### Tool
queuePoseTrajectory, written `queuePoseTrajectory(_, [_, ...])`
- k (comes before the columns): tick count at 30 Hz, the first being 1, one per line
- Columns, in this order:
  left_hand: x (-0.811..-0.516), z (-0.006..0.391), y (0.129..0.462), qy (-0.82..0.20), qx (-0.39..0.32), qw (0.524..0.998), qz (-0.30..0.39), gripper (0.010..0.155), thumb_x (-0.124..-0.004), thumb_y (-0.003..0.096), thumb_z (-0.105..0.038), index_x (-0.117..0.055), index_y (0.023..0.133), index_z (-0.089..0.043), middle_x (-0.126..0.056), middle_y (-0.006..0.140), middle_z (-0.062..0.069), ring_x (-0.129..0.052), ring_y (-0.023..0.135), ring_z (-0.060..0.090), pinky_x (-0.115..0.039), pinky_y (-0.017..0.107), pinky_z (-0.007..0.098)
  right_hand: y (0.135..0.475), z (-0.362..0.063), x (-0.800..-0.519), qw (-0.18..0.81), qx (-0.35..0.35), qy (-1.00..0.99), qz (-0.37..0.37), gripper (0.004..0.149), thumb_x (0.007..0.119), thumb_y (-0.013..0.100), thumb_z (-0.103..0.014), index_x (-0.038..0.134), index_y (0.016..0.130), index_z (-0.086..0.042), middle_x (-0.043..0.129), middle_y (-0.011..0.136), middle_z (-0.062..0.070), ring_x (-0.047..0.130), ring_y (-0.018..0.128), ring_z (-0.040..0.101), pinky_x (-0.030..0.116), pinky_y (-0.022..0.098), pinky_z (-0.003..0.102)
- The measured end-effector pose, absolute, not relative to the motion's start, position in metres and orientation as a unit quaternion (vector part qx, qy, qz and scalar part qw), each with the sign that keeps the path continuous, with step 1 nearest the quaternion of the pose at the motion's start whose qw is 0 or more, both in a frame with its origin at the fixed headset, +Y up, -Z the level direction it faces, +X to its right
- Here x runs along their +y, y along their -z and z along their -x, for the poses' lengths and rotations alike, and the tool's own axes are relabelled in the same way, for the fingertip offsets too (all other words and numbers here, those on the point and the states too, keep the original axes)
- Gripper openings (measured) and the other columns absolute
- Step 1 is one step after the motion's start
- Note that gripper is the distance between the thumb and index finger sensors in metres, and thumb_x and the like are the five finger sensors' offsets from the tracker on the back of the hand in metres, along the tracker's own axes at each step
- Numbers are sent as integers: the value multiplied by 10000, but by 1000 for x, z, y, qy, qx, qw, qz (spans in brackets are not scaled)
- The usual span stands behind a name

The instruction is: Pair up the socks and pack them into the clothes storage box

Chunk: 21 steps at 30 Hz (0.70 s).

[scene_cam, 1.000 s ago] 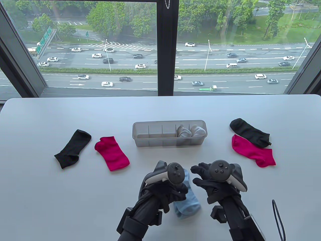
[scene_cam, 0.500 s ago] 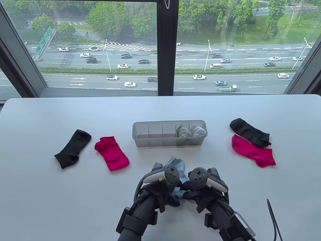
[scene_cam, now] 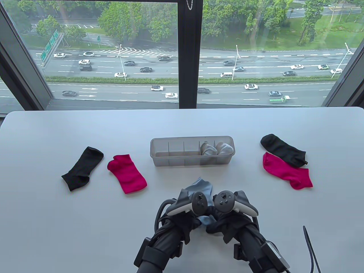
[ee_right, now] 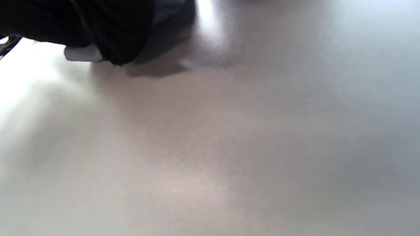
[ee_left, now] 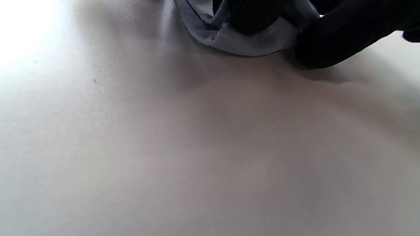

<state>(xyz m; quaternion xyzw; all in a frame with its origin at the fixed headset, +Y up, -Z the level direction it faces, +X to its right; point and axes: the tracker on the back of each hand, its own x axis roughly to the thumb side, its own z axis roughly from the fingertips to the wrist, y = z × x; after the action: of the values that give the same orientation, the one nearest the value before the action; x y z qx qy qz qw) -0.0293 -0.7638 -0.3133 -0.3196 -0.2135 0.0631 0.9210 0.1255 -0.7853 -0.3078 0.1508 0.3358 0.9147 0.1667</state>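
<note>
A light blue sock [scene_cam: 202, 188] lies at the table's front middle, and both hands hold its near end. My left hand [scene_cam: 190, 220] and right hand [scene_cam: 220, 223] grip it side by side, fingers curled into the fabric. In the left wrist view the blue sock's edge [ee_left: 242, 41] wraps round a dark finger. The clear storage box [scene_cam: 192, 162] stands behind, with white socks [scene_cam: 216, 148] in its two right compartments. A black sock [scene_cam: 82, 168] and a pink sock [scene_cam: 127, 173] lie at the left. Another black sock [scene_cam: 283, 149] and pink sock [scene_cam: 286, 170] lie at the right.
The grey table [scene_cam: 42, 221] ends at a window wall behind the box. A black cable loop [scene_cam: 311, 250] lies at the front right corner.
My right hand has moved left and taken hold of the blue sock beside the left hand. The sock's free end has shifted from near the front edge to beyond the hands.
</note>
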Motion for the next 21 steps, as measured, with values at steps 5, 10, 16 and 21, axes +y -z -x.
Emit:
queuePoseTrajectory(5, [-775, 34, 313, -83, -223, 867, 439, 738, -684, 571, -462, -257, 1093, -161, 64, 1169, 135, 86, 1040, 490, -41, 663, 751, 311, -129, -786, 218, 318, -914, -128, 398, 675, 586, -374, 559, 965, -337, -12, 1171, 191, -70, 999, 464, 34, 701, 642])
queuePoseTrajectory(10, [-764, 31, 314, -82, -201, 930, 297, 567, -649, 610, -311, -261, 1022, -275, -279, 1213, 158, -245, 1109, 518, -195, 720, 759, 313, -132, -785, 242, 333, -903, -126, 384, 598, 603, -375, 573, 982, -317, -26, 1169, 182, -96, 993, 449, 10, 696, 627])
queuePoseTrajectory(16, [-763, 45, 320, -142, -188, 928, 288, 379, -618, 629, -312, -672, 945, -110, -446, 1193, 82, -333, 1123, 455, -253, 715, 768, 315, -138, -784, 294, 328, -890, -123, 661, 717, 580, -401, 302, 1092, -350, 20, 1184, 210, -71, 1007, 444, 13, 694, 622])
queuePoseTrajectory(21, [-764, 42, 319, -129, -190, 925, 303, 379, -570, 635, -292, -707, 937, -108, -398, 1200, 77, -288, 1121, 460, -231, 714, 766, 313, -134, -785, 289, 308, -899, -112, 379, 631, 613, -366, 608, 989, -327, 47, 1193, 205, -52, 1012, 457, 23, 695, 635])
